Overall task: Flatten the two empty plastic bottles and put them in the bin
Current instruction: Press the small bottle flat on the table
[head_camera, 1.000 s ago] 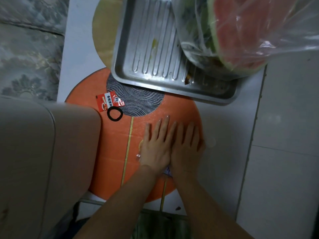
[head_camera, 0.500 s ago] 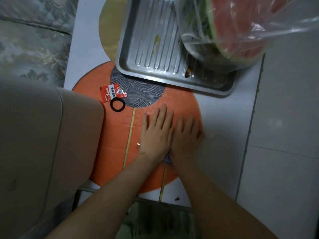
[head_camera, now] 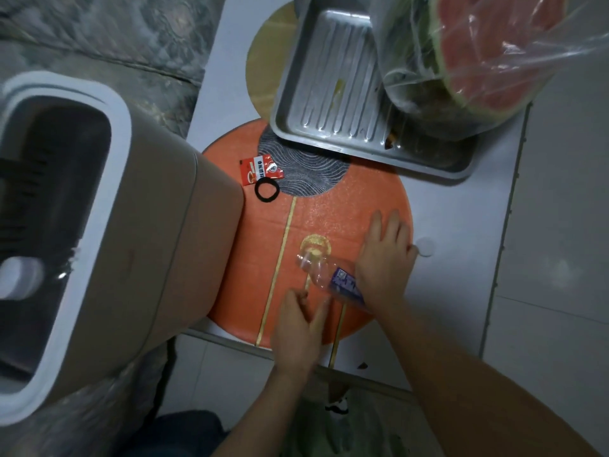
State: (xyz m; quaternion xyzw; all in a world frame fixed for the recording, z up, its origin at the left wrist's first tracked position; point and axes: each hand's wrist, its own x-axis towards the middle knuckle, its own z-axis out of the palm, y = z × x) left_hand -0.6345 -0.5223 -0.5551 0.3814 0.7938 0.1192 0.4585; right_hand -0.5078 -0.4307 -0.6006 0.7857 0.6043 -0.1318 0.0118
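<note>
Right grip (head_camera: 385, 255) flat-fingered on squashed clear bottle (head_camera: 324, 275), purple label; left grip (head_camera: 296, 328) loose, empty.

Red sachet (head_camera: 260, 169): print too small; bottle label (head_camera: 346, 285): blurred, unreadable

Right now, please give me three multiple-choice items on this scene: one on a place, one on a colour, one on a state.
1. Where does the clear plastic bottle with the purple label lie?
A. in the steel tray
B. on the round orange mat
C. inside the bin

2. What colour is the hair tie?
A. black
B. white
C. green

3. How is the right hand?
A. a fist in the air
B. flat, pressing the bottle
C. holding the tray

Answers:
1 B: the bottle lies across the mat.
2 A: it is a dark ring beside the red sachet.
3 B: its straight fingers cover the bottle's body.
</note>
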